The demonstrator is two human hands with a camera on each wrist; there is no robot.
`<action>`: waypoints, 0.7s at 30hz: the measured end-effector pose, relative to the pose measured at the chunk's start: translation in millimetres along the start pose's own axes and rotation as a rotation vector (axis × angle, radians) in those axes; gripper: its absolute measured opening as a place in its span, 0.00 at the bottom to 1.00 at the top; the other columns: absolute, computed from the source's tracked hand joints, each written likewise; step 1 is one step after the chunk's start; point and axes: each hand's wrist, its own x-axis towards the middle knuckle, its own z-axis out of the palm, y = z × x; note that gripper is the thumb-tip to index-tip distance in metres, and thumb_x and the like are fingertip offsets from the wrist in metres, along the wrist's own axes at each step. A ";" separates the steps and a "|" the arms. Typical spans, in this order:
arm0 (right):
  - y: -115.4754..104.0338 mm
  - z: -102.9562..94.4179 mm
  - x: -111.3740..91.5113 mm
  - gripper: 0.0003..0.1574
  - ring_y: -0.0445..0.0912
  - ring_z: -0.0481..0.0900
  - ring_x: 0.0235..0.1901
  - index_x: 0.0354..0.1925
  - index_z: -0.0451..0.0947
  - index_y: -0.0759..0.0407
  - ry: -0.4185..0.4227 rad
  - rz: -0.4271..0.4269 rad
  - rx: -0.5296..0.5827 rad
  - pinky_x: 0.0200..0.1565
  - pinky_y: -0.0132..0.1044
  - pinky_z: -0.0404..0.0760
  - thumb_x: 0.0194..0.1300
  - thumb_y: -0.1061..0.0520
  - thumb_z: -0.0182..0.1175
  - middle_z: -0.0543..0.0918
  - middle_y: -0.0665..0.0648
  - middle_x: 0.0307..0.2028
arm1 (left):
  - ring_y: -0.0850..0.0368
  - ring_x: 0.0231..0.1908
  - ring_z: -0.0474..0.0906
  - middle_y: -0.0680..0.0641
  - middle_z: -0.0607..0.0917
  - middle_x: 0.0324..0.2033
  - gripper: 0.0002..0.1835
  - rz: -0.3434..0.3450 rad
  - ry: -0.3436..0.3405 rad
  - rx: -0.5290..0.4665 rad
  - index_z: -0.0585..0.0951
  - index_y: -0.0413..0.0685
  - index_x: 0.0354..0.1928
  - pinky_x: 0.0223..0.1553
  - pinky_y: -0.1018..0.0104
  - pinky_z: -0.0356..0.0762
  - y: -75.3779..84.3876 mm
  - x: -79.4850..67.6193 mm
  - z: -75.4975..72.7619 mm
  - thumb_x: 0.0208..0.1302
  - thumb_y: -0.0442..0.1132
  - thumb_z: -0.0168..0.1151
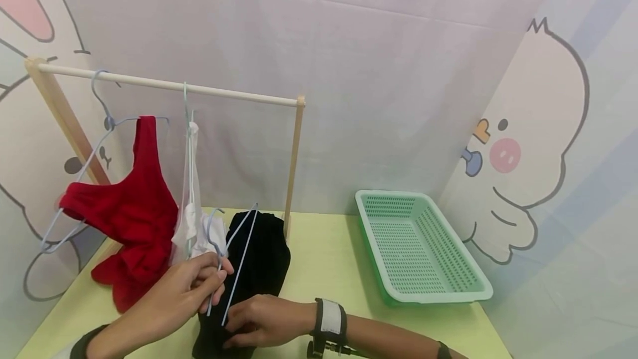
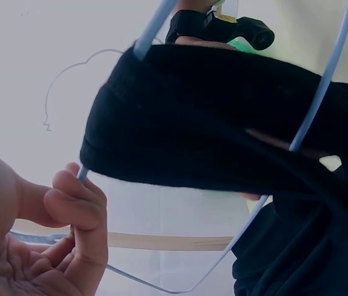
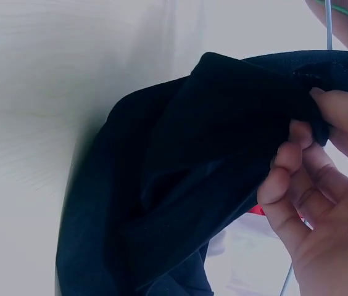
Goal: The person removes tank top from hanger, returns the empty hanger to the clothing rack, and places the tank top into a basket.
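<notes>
My left hand [image 1: 191, 284] grips a light blue wire hanger [image 1: 242, 262] near its hook, above the table. A black garment [image 1: 266, 254] hangs around part of that hanger; in the left wrist view the wire [image 2: 322, 98] runs through an opening of the black cloth [image 2: 192, 123]. With thumb and fingertips, my right hand [image 1: 266, 320] pinches the garment's edge, as the right wrist view also shows at the fingers [image 3: 291, 157]. Lower folds of the cloth [image 3: 161, 185] droop toward the pale yellow tabletop.
At the left stands a wooden rack with a white rail [image 1: 149, 80]. A red top [image 1: 134, 204] hangs there on a blue hanger, beside a white garment [image 1: 191, 181] on a pale green hanger. The green basket [image 1: 423, 199] sits at the right of the table [image 1: 324, 248].
</notes>
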 end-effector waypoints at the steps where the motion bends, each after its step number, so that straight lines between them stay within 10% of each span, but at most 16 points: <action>1: -0.8 0.0 -0.2 0.07 0.23 0.66 0.28 0.43 0.81 0.56 -0.015 -0.010 -0.003 0.33 0.14 0.71 0.72 0.58 0.57 0.75 0.44 0.33 | 0.58 0.23 0.76 0.50 0.79 0.24 0.14 -0.002 0.001 -0.002 0.73 0.40 0.51 0.24 0.67 0.76 0.0 0.2 -0.1 0.75 0.44 0.52; 21: -5.6 20.8 -0.6 0.08 0.25 0.67 0.32 0.44 0.81 0.54 -0.274 0.022 -0.129 0.39 0.12 0.67 0.73 0.59 0.55 0.76 0.43 0.37 | 0.56 0.22 0.76 0.48 0.78 0.24 0.12 0.042 0.044 -0.029 0.73 0.41 0.51 0.23 0.66 0.77 0.1 5.2 1.1 0.75 0.42 0.52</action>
